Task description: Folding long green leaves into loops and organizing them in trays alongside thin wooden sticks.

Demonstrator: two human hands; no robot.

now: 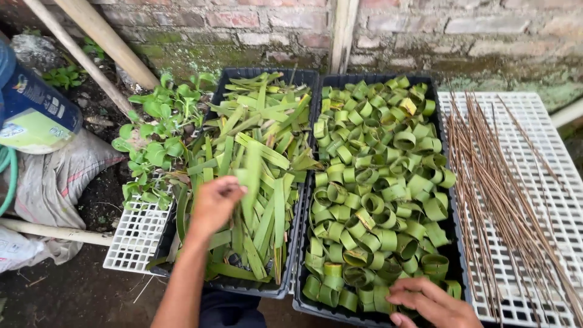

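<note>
The left hand (214, 203) reaches into the left tray (243, 76), a black one piled with flat green leaf strips (261, 176). Its fingers are bent and closed on the end of one long strip, which runs from the fingertips down towards the tray's near edge. The forearm comes up from the bottom of the view, over the tray's near rim.

The right hand (428, 302) rests at the near edge of the right tray (376, 79), also black, set just beside the first. That tray is full of leaf rings (376, 182), strips curled into small loops and packed close together. The fingers lie curled among the nearest rings, touching them; I cannot tell whether they grip one.

Both trays sit on a white plastic grid (136, 240) that shows at the left and the right. On its right part lies a bundle of thin brown sticks (498, 182), fanned out lengthwise. Left of the trays grow small leafy plants (155, 133). Further left are a blue container (30, 103) and a grey sack (54, 182). A brick wall (461, 30) stands behind.
</note>
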